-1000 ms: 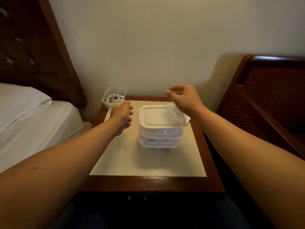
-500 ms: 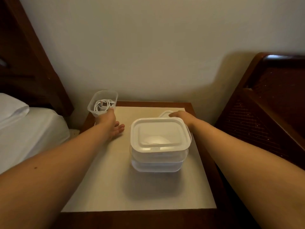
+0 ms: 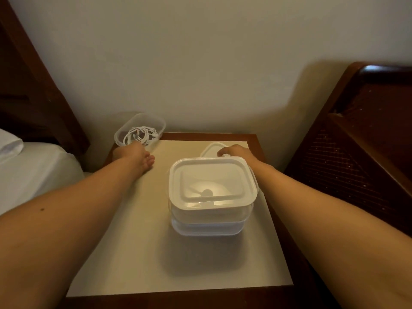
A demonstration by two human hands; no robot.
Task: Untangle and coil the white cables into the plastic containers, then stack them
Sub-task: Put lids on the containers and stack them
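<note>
1. plain pale wall behind, dark wooden headboard (image 3: 33, 90) to the left with a white bed (image 3: 33, 170) under it, and a small wood-framed tabletop (image 3: 133, 253) right in the middle of the picture.
2. centre of the tabletop: a stack of lidded plastic containers (image 3: 210, 204), at least two high, white lid on top, sitting square and closed.
3. over at the far left corner, the left hand (image 3: 133, 156) grasps an open container (image 3: 140, 130), held tilted just off the tabletop's edge; inside it sits a coiled white cable (image 3: 139, 136), looped neat, nothing trailing out.
4. the fingers of that hand curl under the container's near wall, so call it a firm hold.
5. the right hand (image 3: 234, 151) reaches behind the stack and lies on a loose white lid (image 3: 211, 149) flat on the tabletop; fingers look bent down onto it, but whether it has the lid pinched or is only touching, i cannot tell, the stack hides part of it.
6. my read: coiling is done for this last cable, and this is the capping step, lid to meet the open container.
7. next move calls for bringing the two together, levelling the container so the coil stays put, seating the lid all round, then setting it squarely on the stack.
</note>
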